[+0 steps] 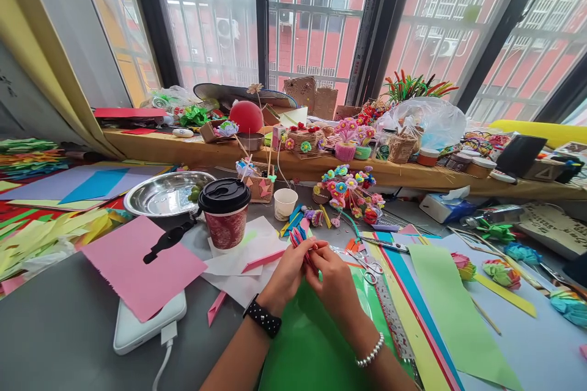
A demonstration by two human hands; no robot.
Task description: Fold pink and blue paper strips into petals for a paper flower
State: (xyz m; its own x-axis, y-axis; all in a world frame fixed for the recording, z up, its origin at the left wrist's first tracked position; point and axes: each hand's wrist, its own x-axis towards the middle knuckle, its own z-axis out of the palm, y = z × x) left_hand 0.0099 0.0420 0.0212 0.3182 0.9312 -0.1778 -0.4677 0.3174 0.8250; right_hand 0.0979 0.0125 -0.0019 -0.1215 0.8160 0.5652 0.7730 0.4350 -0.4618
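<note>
Both of my hands meet over the green sheet [312,342] near the table's middle. My left hand [287,275], with a black watch on the wrist, pinches a small folded piece of pink and blue paper [300,238]. My right hand [334,278], wearing a pearl bracelet, grips the same paper piece from the right side. The fingers of both hands are closed around it. Scissors [367,263] lie just to the right of my hands.
A paper cup with a black lid [225,212] stands left of my hands, a steel bowl [165,193] behind it. Pink paper [142,266] covers a white power bank [147,324]. Coloured strips [440,311], paper flowers [348,192] and a cluttered window ledge [321,165] surround the work area.
</note>
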